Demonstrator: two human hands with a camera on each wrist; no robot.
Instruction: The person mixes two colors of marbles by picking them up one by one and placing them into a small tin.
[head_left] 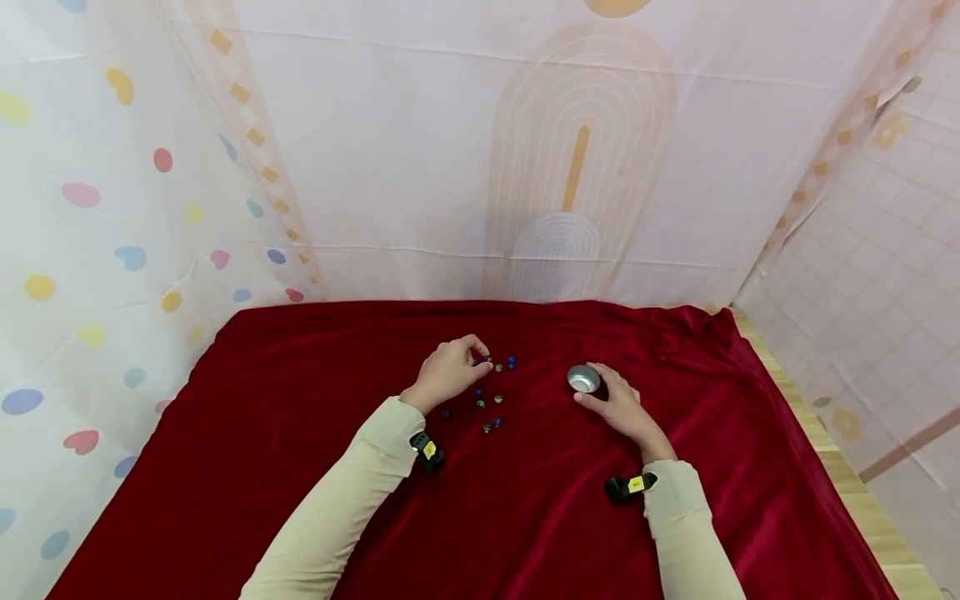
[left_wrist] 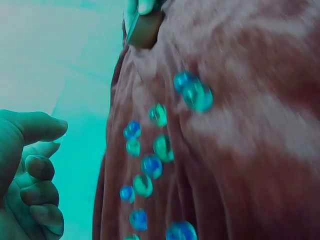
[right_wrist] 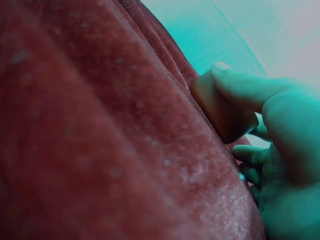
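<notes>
Several glass marbles, blue ones [left_wrist: 151,166] and green ones [left_wrist: 143,185], lie scattered over the dark red cloth [head_left: 540,483]. My left hand [head_left: 447,372] hovers at the far end of this scatter, thumb and fingers bent. In the left wrist view no marble shows between its fingertips [left_wrist: 61,125]. To the right, my right hand [head_left: 617,406] grips a small silver metal cup [head_left: 583,379] by its side, thumb on the near side and fingers behind. The same cup [right_wrist: 220,107] rests close over the cloth in the right wrist view.
Patterned white curtains [head_left: 405,150] hang behind the table and along both sides. A strip of light wooden tabletop [head_left: 847,475] shows at the right edge. The cloth has folds [head_left: 697,325] at its far right corner.
</notes>
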